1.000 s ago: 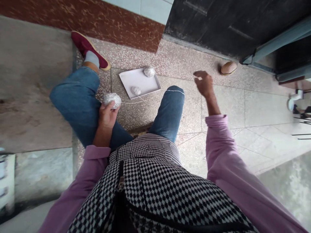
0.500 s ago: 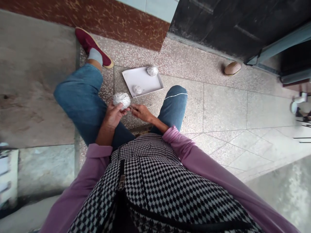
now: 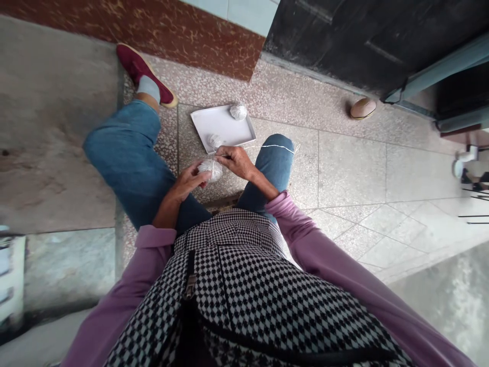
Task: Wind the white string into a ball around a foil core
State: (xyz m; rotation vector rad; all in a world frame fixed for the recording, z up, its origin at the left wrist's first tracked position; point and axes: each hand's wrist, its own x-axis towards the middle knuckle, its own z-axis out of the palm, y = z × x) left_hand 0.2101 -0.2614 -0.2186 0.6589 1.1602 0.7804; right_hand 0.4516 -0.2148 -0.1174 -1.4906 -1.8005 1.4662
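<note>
The floor (image 3: 351, 158) is speckled stone tile, cut by thin joints and a diamond pattern, with a bare, stained concrete slab (image 3: 57, 127) along the left. Ahead, a red-brown marbled wall base (image 3: 183, 41) runs up to a dark door (image 3: 336, 56). Near that door lies a rounded pinkish thing (image 3: 362, 108) — perhaps a shoe, but the view is too poor to be sure. A maroon shoe (image 3: 147, 74) stands left of a shallow pale tray (image 3: 225, 122), which holds a larger white ball (image 3: 238, 112) at its far right corner and a smaller white ball (image 3: 214, 140) at its near left. The right hand partly covers the tray's near edge. Between the knees, just short of the tray, the left hand (image 3: 190, 179) curls around a white yarn ball (image 3: 211, 170), roundish and slightly glossy, its strands wrapped closely. The right hand (image 3: 237, 160) is narrowed beside it, fingertips together on white thread (image 3: 278, 146) — a length of which crosses the jeans (image 3: 277, 171) at the right knee.
</note>
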